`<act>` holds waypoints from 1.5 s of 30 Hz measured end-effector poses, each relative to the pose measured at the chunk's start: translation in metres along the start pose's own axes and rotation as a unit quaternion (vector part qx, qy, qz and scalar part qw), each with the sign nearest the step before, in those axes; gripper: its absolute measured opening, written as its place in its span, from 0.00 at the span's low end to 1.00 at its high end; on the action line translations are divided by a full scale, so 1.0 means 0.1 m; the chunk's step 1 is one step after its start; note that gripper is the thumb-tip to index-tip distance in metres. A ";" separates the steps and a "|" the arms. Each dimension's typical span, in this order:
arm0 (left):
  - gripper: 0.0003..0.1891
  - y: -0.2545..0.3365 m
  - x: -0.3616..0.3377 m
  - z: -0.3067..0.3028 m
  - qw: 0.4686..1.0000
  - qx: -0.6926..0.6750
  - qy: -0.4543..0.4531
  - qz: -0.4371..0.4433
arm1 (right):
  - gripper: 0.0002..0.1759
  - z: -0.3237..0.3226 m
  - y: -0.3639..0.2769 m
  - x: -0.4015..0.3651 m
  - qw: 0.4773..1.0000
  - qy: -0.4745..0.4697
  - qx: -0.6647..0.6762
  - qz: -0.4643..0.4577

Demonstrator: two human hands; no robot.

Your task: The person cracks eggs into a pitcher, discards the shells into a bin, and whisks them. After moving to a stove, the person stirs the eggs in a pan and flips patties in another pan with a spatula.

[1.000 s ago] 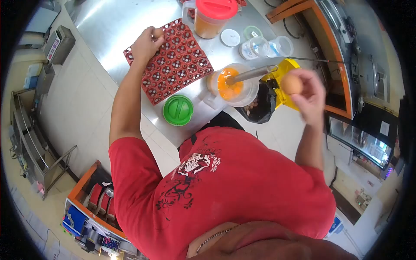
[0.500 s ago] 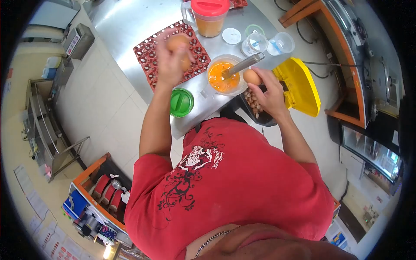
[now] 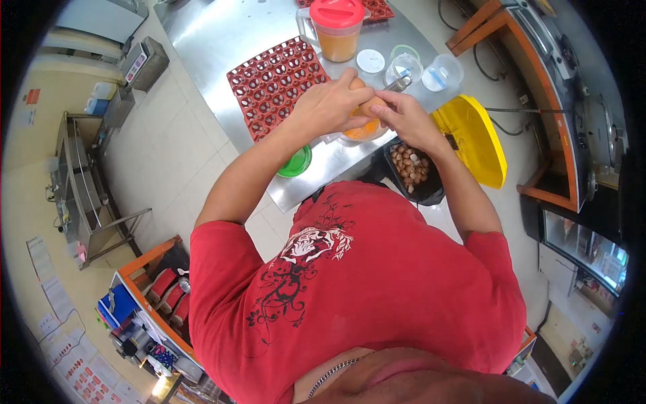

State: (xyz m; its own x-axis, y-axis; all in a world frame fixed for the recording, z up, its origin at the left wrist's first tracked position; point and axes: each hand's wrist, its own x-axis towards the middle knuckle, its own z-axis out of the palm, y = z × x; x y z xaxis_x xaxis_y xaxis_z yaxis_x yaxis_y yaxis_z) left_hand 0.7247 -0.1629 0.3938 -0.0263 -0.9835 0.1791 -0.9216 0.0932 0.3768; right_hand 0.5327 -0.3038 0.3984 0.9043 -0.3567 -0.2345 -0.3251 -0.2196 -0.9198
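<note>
My left hand [image 3: 328,104] and my right hand [image 3: 404,116] meet over a clear jug of beaten egg [image 3: 363,132] on the steel counter [image 3: 222,40]. Together they grip a brown egg [image 3: 369,108] just above the orange liquid. A second egg [image 3: 356,84] shows at the fingertips of my left hand. A metal utensil handle [image 3: 398,84] sticks out of the jug behind my right hand. The hands hide most of the jug.
A red egg tray [image 3: 272,81] lies left of the jug, a green lid [image 3: 297,163] in front of it. Behind stand a red-lidded pitcher [image 3: 336,30], a white lid [image 3: 370,60] and two clear cups [image 3: 404,67]. A bin of eggshells [image 3: 412,168] with a yellow lid [image 3: 474,138] is on the right.
My left hand came from the red tray with eggs to the jug. My right hand brought its egg in from the right, and both hands now close on an egg over the jug.
</note>
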 end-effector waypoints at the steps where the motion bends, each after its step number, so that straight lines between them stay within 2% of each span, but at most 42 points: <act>1: 0.27 -0.01 0.00 0.02 1.000 0.004 -0.005 0.004 | 0.23 0.01 0.04 0.01 1.000 -0.003 0.004 0.007; 5: 0.24 -0.03 -0.01 0.07 1.000 -0.016 -0.011 0.016 | 0.21 0.09 0.06 -0.01 1.000 0.009 -0.017 0.005; 11: 0.22 -0.06 -0.02 0.11 0.999 -0.022 -0.013 0.040 | 0.20 0.13 -0.10 -0.05 0.988 0.030 -0.154 -0.014; 14: 0.22 -0.07 -0.02 0.08 0.998 0.000 -0.028 0.055 | 0.21 0.14 -0.04 -0.09 0.962 0.062 -0.264 -0.044; 16: 0.22 -0.04 0.00 0.07 0.997 0.020 -0.051 0.049 | 0.22 0.13 -0.08 -0.12 0.967 0.064 -0.245 -0.042; 20: 0.25 -0.01 0.02 0.07 0.999 0.004 -0.036 0.038 | 0.25 0.17 -0.04 -0.08 0.990 0.086 -0.112 -0.012; 23: 0.26 0.11 0.01 -0.01 0.999 -0.025 -0.004 0.039 | 0.25 0.11 -0.11 -0.26 0.991 0.112 -0.068 -0.014; 26: 0.26 0.04 0.00 0.00 0.994 -0.075 0.073 0.023 | 0.28 -0.22 -0.07 -0.66 0.971 0.040 -0.221 0.086; 28: 0.26 -0.05 -0.03 0.11 0.979 -0.146 0.142 0.007 | 0.32 -0.25 -0.02 -0.89 0.924 0.072 -0.351 0.134; 29: 0.25 -0.02 -0.04 0.12 0.968 -0.211 0.126 -0.039 | 0.34 -0.25 0.01 -0.97 0.893 0.089 -0.412 0.159; 30: 0.25 0.06 -0.01 0.08 0.951 -0.275 0.110 -0.083 | 0.37 -0.28 0.07 -0.97 0.906 0.084 -0.394 0.128; 31: 0.25 0.14 0.01 0.08 0.928 -0.337 0.093 -0.126 | 0.37 -0.24 0.04 -0.92 0.935 0.111 -0.336 0.032; 33: 0.25 0.24 0.07 0.22 0.914 -0.366 0.119 -0.125 | 0.36 -0.06 -0.11 -0.73 0.951 0.160 -0.208 -0.161; 34: 0.25 0.28 0.10 0.30 0.907 -0.380 0.134 -0.124 | 0.36 0.03 -0.12 -0.64 0.950 0.180 -0.186 -0.175; 37: 0.27 0.36 0.17 0.44 0.892 -0.424 0.084 -0.135 | 0.35 0.17 0.02 -0.45 0.944 0.223 -0.139 -0.202; 39: 0.27 0.35 0.19 0.44 0.909 -0.392 0.079 -0.116 | 0.33 0.13 0.10 -0.36 0.941 0.236 -0.132 -0.205; 42: 0.27 0.31 0.17 0.52 0.900 -0.420 0.066 -0.100 | 0.31 0.14 0.09 -0.33 0.924 0.209 -0.170 -0.271; 44: 0.27 0.31 0.15 0.54 0.874 -0.471 0.089 -0.078 | 0.30 0.10 0.11 -0.35 0.909 0.242 -0.187 -0.284; 45: 0.27 0.29 0.13 0.47 0.884 -0.446 0.085 -0.109 | 0.30 0.06 0.13 -0.34 0.900 0.259 -0.195 -0.291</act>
State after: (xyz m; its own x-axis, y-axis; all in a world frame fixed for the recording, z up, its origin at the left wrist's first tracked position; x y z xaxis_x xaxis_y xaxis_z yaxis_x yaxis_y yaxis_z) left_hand 0.6796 -0.1804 0.3640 0.2425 -0.9629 0.1186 -0.2233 0.0636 0.9727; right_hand 0.4988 -0.2891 0.3925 0.7349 -0.4313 0.5233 -0.0019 -0.7730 -0.6344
